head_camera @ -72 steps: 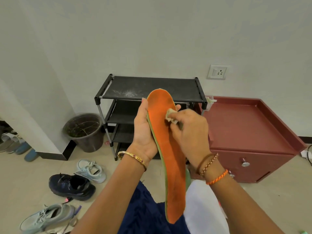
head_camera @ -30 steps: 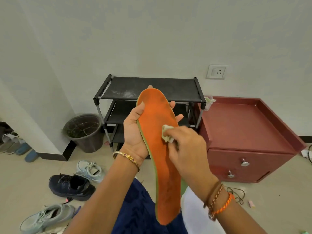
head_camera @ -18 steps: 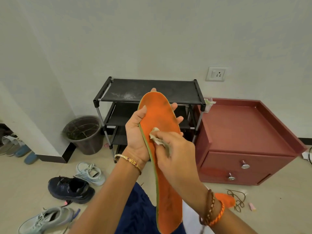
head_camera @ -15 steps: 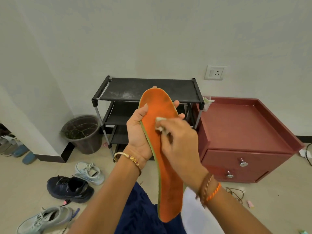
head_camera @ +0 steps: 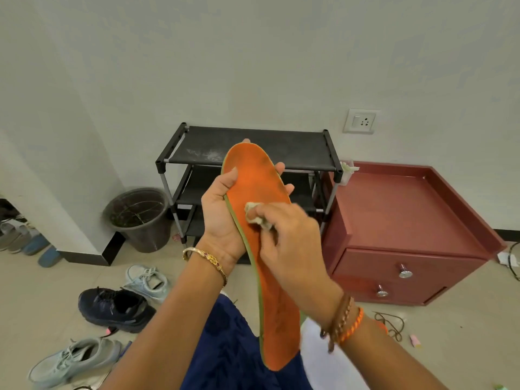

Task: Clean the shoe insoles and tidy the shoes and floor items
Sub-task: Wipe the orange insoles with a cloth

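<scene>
An orange insole (head_camera: 254, 181) with a green edge stands upright in front of me, toe end up. My left hand (head_camera: 222, 218) grips it from behind, thumb on the front and fingertips showing past the right edge. My right hand (head_camera: 287, 243) pinches a small crumpled pale cloth (head_camera: 257, 215) and presses it against the insole's middle. Dark smudges mark the toe area and the heel.
A black shoe rack (head_camera: 250, 147) stands against the wall, a red cabinet (head_camera: 408, 218) to its right, a dark pot (head_camera: 139, 218) to its left. A navy shoe (head_camera: 112, 308) and two pale sneakers (head_camera: 146, 280) (head_camera: 73, 361) lie on the floor at left. A cord (head_camera: 391, 325) lies at right.
My right hand has rubbed the cloth up and down the insole, now sitting at its middle. My left hand keeps the same hold. The view has shifted slightly.
</scene>
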